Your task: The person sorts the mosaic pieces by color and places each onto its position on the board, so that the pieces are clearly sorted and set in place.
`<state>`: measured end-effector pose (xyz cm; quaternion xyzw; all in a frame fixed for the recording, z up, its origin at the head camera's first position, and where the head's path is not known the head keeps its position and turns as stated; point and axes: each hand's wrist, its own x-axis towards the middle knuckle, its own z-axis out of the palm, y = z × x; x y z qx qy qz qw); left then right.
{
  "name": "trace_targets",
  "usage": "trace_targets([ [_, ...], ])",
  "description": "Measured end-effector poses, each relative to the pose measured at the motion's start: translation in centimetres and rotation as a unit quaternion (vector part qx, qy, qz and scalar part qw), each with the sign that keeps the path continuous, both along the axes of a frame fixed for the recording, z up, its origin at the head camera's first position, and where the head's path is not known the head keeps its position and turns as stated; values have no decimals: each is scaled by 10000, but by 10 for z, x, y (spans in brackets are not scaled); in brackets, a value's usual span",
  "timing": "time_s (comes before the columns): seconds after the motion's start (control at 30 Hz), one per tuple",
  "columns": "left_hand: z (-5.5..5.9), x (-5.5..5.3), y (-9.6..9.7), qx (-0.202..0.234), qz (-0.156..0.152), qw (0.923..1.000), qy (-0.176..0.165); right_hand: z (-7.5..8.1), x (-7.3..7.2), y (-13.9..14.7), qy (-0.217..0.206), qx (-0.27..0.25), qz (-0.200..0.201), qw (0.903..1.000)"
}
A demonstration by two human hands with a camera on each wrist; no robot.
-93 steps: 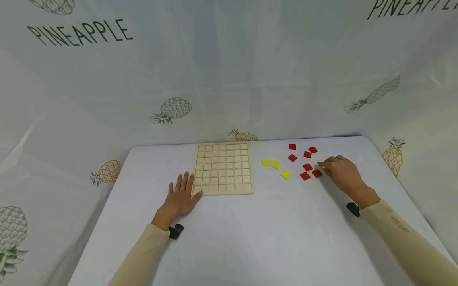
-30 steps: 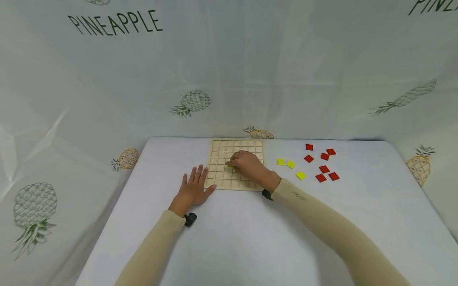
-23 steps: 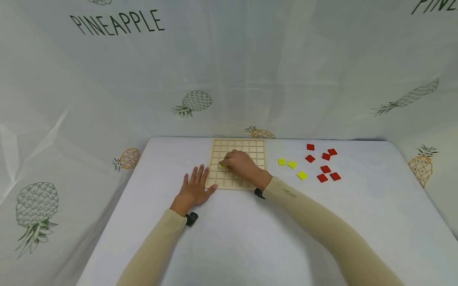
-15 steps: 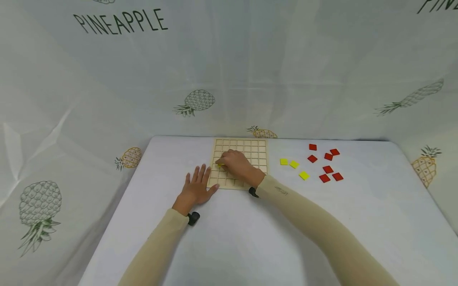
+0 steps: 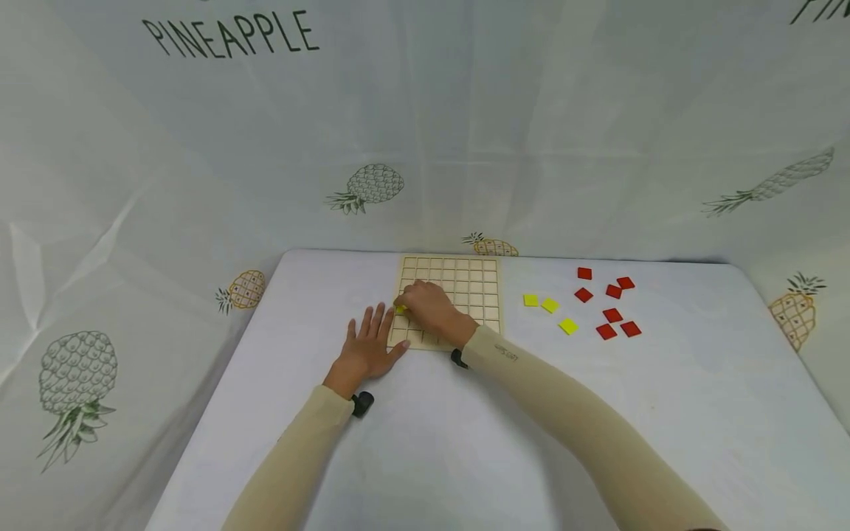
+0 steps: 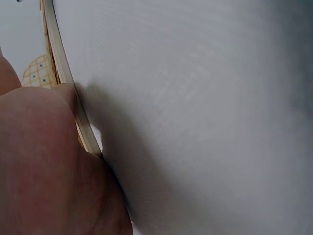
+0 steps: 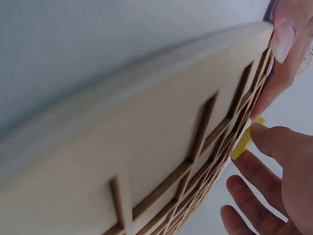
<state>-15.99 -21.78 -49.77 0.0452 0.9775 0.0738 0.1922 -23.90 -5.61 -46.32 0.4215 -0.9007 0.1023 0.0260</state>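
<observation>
Head view: right hand [image 5: 428, 308] pinches a yellow tile [image 5: 401, 310] at the left edge column of the wooden grid board [image 5: 465, 284]. Left hand [image 5: 367, 349] lies flat, fingers spread, on the tabletop [image 5: 465, 442], thumb touching the board's near-left corner.

Pale wooden grid board [image 5: 465, 284], yellow tile [image 5: 401, 310], red tiles [image 5: 612, 315]

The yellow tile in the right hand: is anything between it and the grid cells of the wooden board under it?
Nothing visible. The right hand holds the yellow tile over the wooden board; the cells there look empty.
</observation>
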Motion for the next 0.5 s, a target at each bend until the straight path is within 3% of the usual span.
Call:
trace_targets([
  [0.27,2,1,-1,-41,-55,10000,45,-6,11,0,-164,-166,86,9997],
  [0.5,3,0,-1,-74,-56,9999,-73,-6,17,-2,76,5,4,10000],
])
